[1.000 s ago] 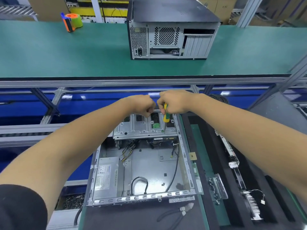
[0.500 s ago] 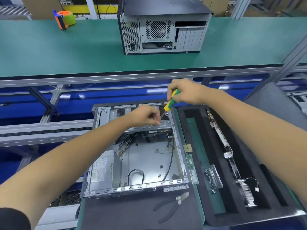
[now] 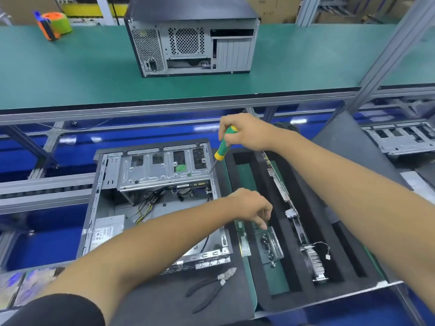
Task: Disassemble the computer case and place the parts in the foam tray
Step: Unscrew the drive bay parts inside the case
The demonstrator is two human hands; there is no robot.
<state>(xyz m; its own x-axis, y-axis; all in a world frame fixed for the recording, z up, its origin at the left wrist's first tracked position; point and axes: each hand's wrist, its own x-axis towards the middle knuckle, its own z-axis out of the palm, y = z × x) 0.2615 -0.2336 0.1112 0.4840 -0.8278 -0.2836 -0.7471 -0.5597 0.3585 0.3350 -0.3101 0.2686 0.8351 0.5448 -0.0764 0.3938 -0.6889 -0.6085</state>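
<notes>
- Head view: the open computer case [image 3: 150, 208] lay on its side on a dark mat [image 3: 179, 302], with its drive cage [image 3: 164, 168] at the far end and a power supply [image 3: 106, 229] at the near left corner.
- The black foam tray [image 3: 292, 276] sat just to the right of the case, touching its edge; a long metal bracket with a wire [image 3: 303, 238] lay in one slot.
- The right hand [image 3: 247, 132] had its fingers curled round the green and yellow handle of a screwdriver [image 3: 223, 147], whose tip pointed down at the far right corner of the drive cage.
- The left hand [image 3: 251, 205] hung over the tray's left slot, above a small clear box of screws [image 3: 268, 245]; its fingers [image 3: 263, 223] were bunched and pointed downward, and I could not tell whether they pinched anything.
- A pair of pliers [image 3: 211, 288] lay on the mat near the case's front edge.
- On the green bench [image 3: 70, 74] beyond stood a second, closed computer [image 3: 193, 41] and a tape dispenser [image 3: 53, 25].
</notes>
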